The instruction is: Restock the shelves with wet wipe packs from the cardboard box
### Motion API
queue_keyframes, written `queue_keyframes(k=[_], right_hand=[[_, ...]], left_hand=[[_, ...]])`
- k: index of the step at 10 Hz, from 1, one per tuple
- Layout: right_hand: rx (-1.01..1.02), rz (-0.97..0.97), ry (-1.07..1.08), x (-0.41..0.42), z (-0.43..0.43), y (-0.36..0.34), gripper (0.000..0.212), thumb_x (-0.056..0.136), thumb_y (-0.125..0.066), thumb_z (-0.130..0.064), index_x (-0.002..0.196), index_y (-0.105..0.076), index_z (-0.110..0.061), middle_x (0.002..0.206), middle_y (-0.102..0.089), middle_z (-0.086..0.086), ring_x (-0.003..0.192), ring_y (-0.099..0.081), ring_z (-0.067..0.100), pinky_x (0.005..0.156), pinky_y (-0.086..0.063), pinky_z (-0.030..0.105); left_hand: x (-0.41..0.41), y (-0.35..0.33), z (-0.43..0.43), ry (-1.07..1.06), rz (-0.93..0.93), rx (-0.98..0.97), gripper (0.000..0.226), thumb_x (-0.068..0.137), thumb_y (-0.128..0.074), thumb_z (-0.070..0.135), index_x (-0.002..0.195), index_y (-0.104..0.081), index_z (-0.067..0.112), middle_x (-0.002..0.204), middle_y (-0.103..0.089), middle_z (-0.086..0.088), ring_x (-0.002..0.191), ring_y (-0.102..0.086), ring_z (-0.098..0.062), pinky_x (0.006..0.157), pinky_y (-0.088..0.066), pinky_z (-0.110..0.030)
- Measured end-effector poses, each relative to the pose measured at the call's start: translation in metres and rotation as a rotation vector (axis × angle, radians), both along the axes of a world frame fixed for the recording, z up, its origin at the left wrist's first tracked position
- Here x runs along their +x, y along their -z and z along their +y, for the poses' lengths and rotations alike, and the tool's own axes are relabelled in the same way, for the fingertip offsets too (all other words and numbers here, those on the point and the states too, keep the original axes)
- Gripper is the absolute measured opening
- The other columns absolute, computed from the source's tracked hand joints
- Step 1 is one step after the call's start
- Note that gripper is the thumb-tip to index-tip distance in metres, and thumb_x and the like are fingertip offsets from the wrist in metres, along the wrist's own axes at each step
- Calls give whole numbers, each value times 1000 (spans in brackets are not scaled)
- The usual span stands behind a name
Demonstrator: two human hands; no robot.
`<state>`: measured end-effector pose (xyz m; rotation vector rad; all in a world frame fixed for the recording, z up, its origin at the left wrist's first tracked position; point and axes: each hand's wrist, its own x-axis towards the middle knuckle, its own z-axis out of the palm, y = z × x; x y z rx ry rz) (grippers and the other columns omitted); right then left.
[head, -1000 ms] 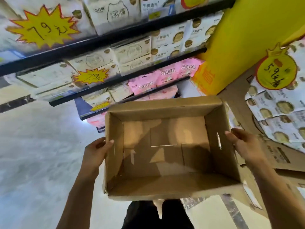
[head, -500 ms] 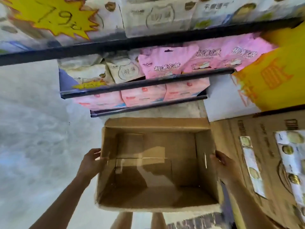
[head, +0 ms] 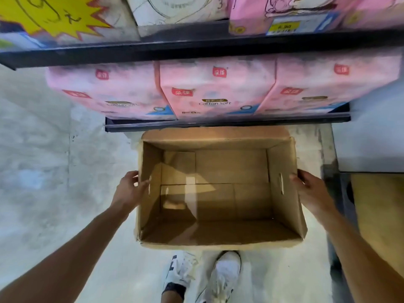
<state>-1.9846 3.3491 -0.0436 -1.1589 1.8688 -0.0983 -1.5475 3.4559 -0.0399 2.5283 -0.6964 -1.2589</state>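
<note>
An open brown cardboard box (head: 218,141) sits low in front of me, just before the bottom shelf; its inside is empty. My left hand (head: 129,191) grips the box's left wall near a handle slot. My right hand (head: 310,189) holds the right wall beside the other slot. Three pink wet wipe packs (head: 216,90) stand side by side on the bottom shelf (head: 227,123) right behind the box. More packs, pink and white, fill the shelf above (head: 196,49).
A yellow starburst price sign (head: 50,16) hangs at the top left. Grey concrete floor (head: 43,171) spreads to the left. My white sneakers (head: 223,276) stand just behind the box. A brown carton (head: 380,215) and dark frame sit at the right.
The box has gone down from chest height toward the floor in front of the bottom shelf, and my view has tilted down with it. Both hands stay on its side walls.
</note>
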Motion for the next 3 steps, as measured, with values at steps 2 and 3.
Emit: queue_keyframes(k=[2, 3], right_hand=[[47, -4, 27, 8, -10, 10, 40, 106, -51, -27, 140, -55, -8, 135, -63, 16, 109, -61, 29, 93, -48, 42], [60, 4, 42, 12, -13, -1, 44, 106, -51, -28, 147, -47, -12, 147, -54, 15, 121, -57, 30, 104, -47, 46]], left_hand=[[2, 5, -16, 189, -62, 15, 43, 102, -53, 29, 140, -52, 8, 135, -61, -13, 112, -63, -35, 76, -48, -33], [8, -4, -21, 202, -60, 48, 41, 101, -55, 26, 138, -53, 9, 137, -60, -12, 117, -61, -33, 81, -49, -35]])
